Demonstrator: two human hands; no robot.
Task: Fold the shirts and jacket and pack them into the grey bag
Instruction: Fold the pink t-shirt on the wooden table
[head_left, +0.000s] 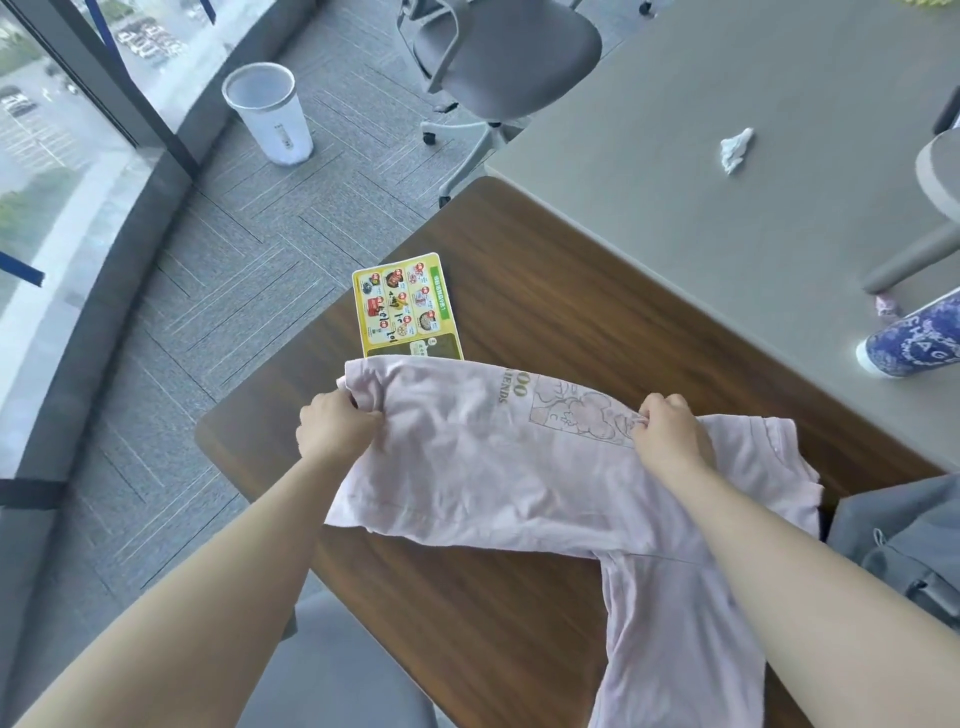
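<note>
A pale pink shirt (498, 467) with a printed drawing lies spread across the brown wooden table (545, 270), one part trailing off the near edge. My left hand (337, 426) grips the shirt's left side, fingers curled into the cloth. My right hand (670, 431) pinches the fabric at the print. The grey bag (904, 540) lies at the table's right, its top edge touching the shirt.
A yellow printed card (402, 306) lies on the table, partly under the shirt. A grey table (727, 78) adjoins at the back with a crumpled tissue (735, 148) and a blue patterned cup (914, 343). A white bin (270, 111) and an office chair (498, 62) stand on the carpet.
</note>
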